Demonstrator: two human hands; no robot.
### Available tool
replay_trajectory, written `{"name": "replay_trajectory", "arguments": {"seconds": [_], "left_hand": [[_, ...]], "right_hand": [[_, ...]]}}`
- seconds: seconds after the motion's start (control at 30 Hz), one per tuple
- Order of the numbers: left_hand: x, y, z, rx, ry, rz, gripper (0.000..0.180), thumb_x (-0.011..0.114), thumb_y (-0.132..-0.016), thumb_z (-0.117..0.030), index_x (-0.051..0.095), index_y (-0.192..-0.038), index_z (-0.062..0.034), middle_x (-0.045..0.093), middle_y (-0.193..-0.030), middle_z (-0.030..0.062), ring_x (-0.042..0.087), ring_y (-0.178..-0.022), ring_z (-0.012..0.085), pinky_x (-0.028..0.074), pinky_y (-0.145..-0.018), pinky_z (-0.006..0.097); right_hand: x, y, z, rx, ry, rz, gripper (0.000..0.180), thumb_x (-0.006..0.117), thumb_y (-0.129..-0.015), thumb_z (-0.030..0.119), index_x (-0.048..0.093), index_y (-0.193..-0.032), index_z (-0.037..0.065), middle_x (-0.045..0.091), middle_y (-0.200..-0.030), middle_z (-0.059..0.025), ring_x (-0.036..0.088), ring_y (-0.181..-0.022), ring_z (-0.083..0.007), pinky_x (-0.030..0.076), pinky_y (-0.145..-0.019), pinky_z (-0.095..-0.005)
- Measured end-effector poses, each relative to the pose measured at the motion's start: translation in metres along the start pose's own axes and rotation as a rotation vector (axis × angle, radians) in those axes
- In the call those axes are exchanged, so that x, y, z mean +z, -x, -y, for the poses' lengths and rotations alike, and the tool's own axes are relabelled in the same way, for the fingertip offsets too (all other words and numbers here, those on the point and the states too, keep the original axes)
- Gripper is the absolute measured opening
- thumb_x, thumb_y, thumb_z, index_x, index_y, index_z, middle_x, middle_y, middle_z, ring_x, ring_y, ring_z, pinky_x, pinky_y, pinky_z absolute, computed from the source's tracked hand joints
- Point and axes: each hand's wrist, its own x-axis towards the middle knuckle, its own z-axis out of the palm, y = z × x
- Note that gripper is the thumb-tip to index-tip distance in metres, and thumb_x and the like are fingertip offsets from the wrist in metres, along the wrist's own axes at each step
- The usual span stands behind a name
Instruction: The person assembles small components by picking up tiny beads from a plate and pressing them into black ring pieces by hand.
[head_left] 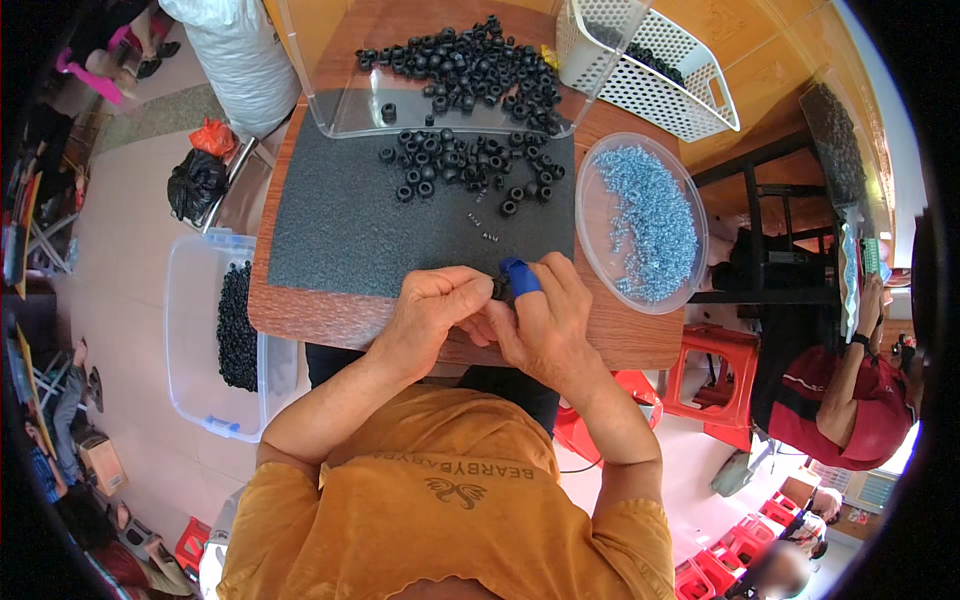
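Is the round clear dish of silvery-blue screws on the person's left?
No, the round clear dish of silvery-blue screws sits right of both hands.

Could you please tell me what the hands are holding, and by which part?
Both hands, left hand and right hand, pinch one small black ring between their fingertips, by its outer rim.

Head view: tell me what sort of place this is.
Probably a small assembly workshop: heaps of black rubber rings on a wooden table, a clear dish of small silvery screws, and a floor bin with more rings.
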Motion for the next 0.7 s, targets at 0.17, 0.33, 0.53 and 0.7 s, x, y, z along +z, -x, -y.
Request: {"name": "replay_trajectory", "arguments": {"seconds": [0.17, 0.33, 0.53, 0.7], "left_hand": [[0.004, 0.003, 0.004, 0.104, -0.136, -0.041, 0.027, 0.054, -0.094, -0.019, 0.062, -0.097, 0.0063, 0.065, -0.076, 0.0076, 0.061, -0.063, 0.0124, 0.05, -0.059, 0.024], [0.008, 0.005, 0.004, 0.178, -0.194, -0.079, 0.027, 0.055, -0.094, -0.018, 0.064, -0.098, 0.0064, 0.064, -0.075, 0.0063, 0.058, -0.062, 0.0098, 0.048, -0.057, 0.022], [0.014, 0.005, 0.002, 0.204, -0.286, -0.134, 0.025, 0.056, -0.093, -0.017, 0.064, -0.097, 0.0059, 0.063, -0.072, 0.0042, 0.056, -0.06, 0.0074, 0.045, -0.055, 0.021], [0.017, 0.003, 0.005, 0.352, -0.543, -0.213, 0.015, 0.054, -0.091, -0.008, 0.061, -0.085, 0.0045, 0.06, -0.065, 0.0061, 0.054, -0.055, 0.009, 0.043, -0.049, 0.024]], "right_hand": [[0.001, 0.004, 0.0, -0.006, 0.03, 0.063, 0.033, 0.07, -0.062, 0.002, 0.055, -0.09, -0.007, 0.056, -0.079, -0.0163, 0.051, -0.068, -0.0319, 0.042, -0.056, -0.0397], [0.001, 0.001, 0.0, -0.073, 0.053, 0.051, 0.031, 0.068, -0.062, 0.002, 0.055, -0.088, -0.008, 0.053, -0.078, -0.0178, 0.049, -0.067, -0.0326, 0.04, -0.055, -0.0416], [0.005, -0.002, -0.005, -0.185, 0.073, 0.021, 0.023, 0.059, -0.048, 0.01, 0.043, -0.062, 0.004, 0.04, -0.064, -0.0129, 0.041, -0.061, -0.0275, 0.032, -0.052, -0.0389], [0.002, -0.005, -0.008, -0.227, 0.073, 0.05, 0.023, 0.057, -0.045, 0.013, 0.043, -0.06, 0.003, 0.04, -0.063, -0.0121, 0.041, -0.061, -0.0273, 0.031, -0.052, -0.0387]]}}
